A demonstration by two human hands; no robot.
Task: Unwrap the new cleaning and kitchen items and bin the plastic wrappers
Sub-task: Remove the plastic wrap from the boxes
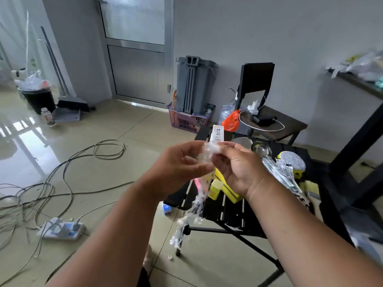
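While both hands meet above the near-left corner of the black slatted folding tabletop (244, 212), the left hand (182, 162) and the right hand (238, 168) each pinch a crumpled clear plastic wrapper (204, 160) between thumb and curled fingers. A white printed label (217, 134) stands up from the top of the wrapper, and a long twisted tail of it hangs down past the tabletop's edge toward the tiled floor (103, 141). Just beneath the hands lie yellow sponge blocks (217, 189). To the right on the tabletop are more clear wrapped items (284, 175) and a yellow-rimmed round scrubber (294, 162). Far left on the floor stands a black lined bin filled with clear plastic (37, 96), with loose cables (62, 175) and a white power strip (62, 228) nearer
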